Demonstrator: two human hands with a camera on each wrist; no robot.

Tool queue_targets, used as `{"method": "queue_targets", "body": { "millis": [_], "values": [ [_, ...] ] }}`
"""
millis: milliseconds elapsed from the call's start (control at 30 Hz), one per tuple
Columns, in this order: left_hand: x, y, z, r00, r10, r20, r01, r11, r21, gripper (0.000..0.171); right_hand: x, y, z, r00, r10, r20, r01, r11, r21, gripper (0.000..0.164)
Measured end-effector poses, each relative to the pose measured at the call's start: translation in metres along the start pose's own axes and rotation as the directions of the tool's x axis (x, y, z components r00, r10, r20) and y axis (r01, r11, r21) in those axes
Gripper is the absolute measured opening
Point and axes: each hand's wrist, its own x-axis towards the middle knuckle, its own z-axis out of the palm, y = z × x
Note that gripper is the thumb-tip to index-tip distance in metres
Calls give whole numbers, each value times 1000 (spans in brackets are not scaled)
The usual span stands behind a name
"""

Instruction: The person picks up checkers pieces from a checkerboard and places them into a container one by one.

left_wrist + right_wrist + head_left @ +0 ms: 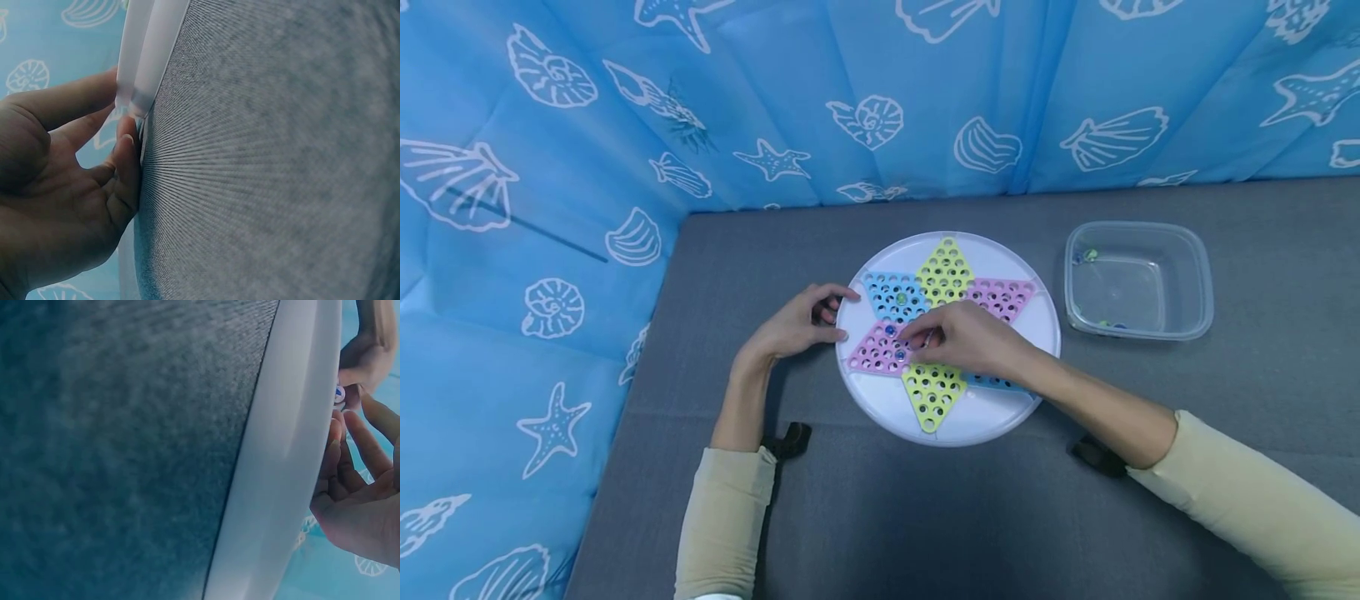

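A round white Chinese checkers board (880, 396) with a coloured star of holes lies on the table. My left hand (793, 325) holds its left rim, thumb and index finger on the edge, the other fingers curled against its side in the left wrist view. Above the pink point at the left, my right hand (966, 337) hovers with thumb and index fingertips a little apart. Near those tips sit a blue marble (891, 331) and a second blue marble (900, 355). A green marble (902, 298) rests in the light-blue point. No marble shows between the right fingers.
To the right of the board stands a clear plastic container (1198, 287) with several marbles in it. Grey cloth (887, 517) covers the table. A blue curtain with shell and starfish prints (917, 100) hangs behind and at the left.
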Motion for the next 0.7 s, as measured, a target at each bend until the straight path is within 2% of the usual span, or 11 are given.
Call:
{"method": "queue_targets", "body": {
  "millis": [200, 433, 700],
  "values": [
    [0, -1, 1, 1000, 9, 4, -9, 1000, -11, 51, 3, -3, 2, 999, 31, 11, -30, 999, -36, 30],
    [0, -2, 1, 1000, 8, -2, -8, 1000, -9, 50, 9, -6, 10, 997, 79, 12, -77, 988, -137, 28],
    [2, -2, 0, 1000, 5, 1, -5, 1000, -2, 51, 11, -9, 14, 995, 95, -20, -97, 982, -164, 25]
  ]
}}
